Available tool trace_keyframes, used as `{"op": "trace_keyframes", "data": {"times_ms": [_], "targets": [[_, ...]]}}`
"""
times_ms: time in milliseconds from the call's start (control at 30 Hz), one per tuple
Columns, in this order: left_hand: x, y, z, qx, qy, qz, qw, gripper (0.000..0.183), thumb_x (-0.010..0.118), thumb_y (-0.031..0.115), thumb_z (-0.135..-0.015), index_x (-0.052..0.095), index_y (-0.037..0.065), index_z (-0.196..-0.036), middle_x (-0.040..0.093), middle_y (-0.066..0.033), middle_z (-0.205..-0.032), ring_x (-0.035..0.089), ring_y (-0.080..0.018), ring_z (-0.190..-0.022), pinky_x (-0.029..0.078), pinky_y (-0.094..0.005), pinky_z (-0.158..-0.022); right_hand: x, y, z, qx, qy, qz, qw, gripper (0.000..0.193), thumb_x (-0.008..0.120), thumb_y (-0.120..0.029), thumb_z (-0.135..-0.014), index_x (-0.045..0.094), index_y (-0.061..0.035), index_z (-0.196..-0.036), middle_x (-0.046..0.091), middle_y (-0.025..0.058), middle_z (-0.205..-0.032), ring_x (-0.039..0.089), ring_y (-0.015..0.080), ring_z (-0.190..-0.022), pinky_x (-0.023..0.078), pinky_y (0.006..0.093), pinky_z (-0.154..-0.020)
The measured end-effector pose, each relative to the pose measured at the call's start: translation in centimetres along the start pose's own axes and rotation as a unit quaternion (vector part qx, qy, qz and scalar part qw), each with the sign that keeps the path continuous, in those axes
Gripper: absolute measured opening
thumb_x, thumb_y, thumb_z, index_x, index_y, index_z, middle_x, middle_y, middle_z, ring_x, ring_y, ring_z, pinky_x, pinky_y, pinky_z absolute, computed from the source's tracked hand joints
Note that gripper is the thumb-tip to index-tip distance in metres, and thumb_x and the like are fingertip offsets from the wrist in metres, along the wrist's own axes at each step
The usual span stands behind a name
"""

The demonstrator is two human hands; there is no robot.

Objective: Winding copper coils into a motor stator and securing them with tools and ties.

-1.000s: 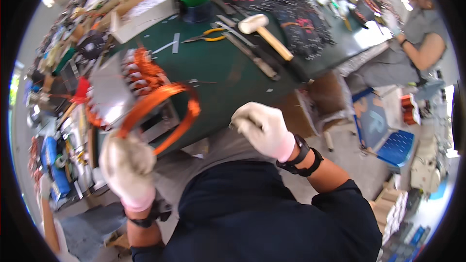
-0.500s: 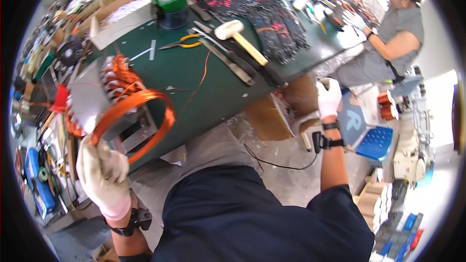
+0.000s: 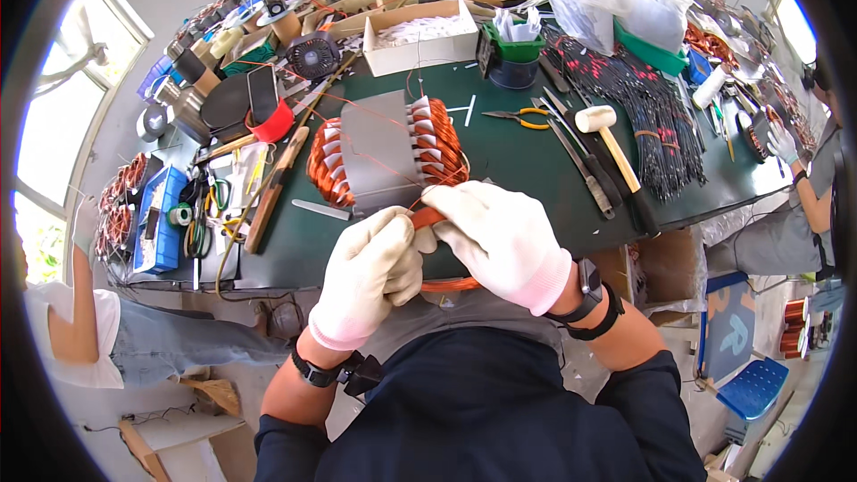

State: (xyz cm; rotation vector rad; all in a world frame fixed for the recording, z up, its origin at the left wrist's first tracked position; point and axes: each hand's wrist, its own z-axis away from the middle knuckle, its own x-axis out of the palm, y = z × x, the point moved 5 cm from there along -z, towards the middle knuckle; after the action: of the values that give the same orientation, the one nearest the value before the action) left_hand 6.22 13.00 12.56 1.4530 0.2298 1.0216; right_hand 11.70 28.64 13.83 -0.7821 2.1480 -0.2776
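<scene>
Both my hands wear white gloves and meet at the near edge of the bench. My left hand (image 3: 370, 259) is closed round a coil of copper wire (image 3: 428, 216). Thumb and fingers of my right hand (image 3: 504, 241) pinch the same coil from the other side. Much of the coil is hidden behind the gloves; its lower loop shows under my right hand. Just beyond lies a motor stator (image 3: 379, 147), a grey metal core with copper windings and white insulation strips at both ends. Thin copper wires run loosely across it.
Right of the stator lie pliers (image 3: 522, 116), a white-headed mallet (image 3: 610, 145), a file (image 3: 580, 168) and bundled black leads (image 3: 665, 138). A white box (image 3: 424, 58) stands behind. Leftward are a wooden stick (image 3: 277, 187) and blue tray (image 3: 161, 223). People sit or stand at both sides.
The coil, earlier raised in my left hand alone, is now between both hands. My right hand has come in from the far right to grip it. The view has turned left.
</scene>
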Motion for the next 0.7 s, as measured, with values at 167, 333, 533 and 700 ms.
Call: {"op": "trace_keyframes", "data": {"times_ms": [167,333,533,700], "targets": [[-0.8,-0.8,-0.5,0.070,0.011,-0.201,0.977,0.022,0.060,0.004,-0.097,0.064,-0.005,-0.117,0.063,-0.0018,-0.081,0.060,-0.0104,-0.073,0.053,-0.0300,-0.072,-0.3,0.3,0.1,-0.054,-0.092,0.069,0.992,0.052,0.067,-0.011,-0.086,0.065,-0.0195,-0.137,0.061,0.0035,-0.086,0.067,0.0211,-0.070,0.055,0.0337,-0.060],[-0.7,-1.4,-0.6,0.360,0.166,-0.605,0.690,0.021,0.073,0.008,-0.089,0.071,0.006,-0.110,0.070,-0.0093,-0.077,0.068,-0.0241,-0.066,0.053,-0.0345,-0.063,-0.7,1.2,0.5,0.022,-0.077,-0.006,0.997,0.038,0.071,-0.009,-0.090,0.072,-0.0132,-0.128,0.067,0.0074,-0.085,0.070,0.0223,-0.072,0.056,0.0314,-0.064],[-0.3,-0.7,-0.2,0.388,0.149,-0.661,0.625,0.023,0.068,0.003,-0.090,0.065,0.001,-0.113,0.065,-0.0120,-0.067,0.064,-0.0311,-0.054,0.050,-0.0392,-0.054,-2.0,1.5,0.3,0.194,0.008,-0.364,0.911,0.017,0.074,0.000,-0.093,0.074,0.0041,-0.109,0.076,0.0086,-0.093,0.070,0.0083,-0.083,0.056,0.0244,-0.075],[-0.3,-0.1,0.2,0.378,0.158,-0.574,0.709,0.018,0.061,-0.004,-0.095,0.062,-0.002,-0.113,0.065,-0.0149,-0.067,0.067,-0.0315,-0.057,0.052,-0.0362,-0.056,-2.4,-1.4,1.8,-0.165,0.135,0.093,0.973,0.038,0.077,-0.013,-0.076,0.073,-0.0081,-0.113,0.069,0.0068,-0.110,0.066,0.0269,-0.100,0.056,0.0380,-0.087]]}}
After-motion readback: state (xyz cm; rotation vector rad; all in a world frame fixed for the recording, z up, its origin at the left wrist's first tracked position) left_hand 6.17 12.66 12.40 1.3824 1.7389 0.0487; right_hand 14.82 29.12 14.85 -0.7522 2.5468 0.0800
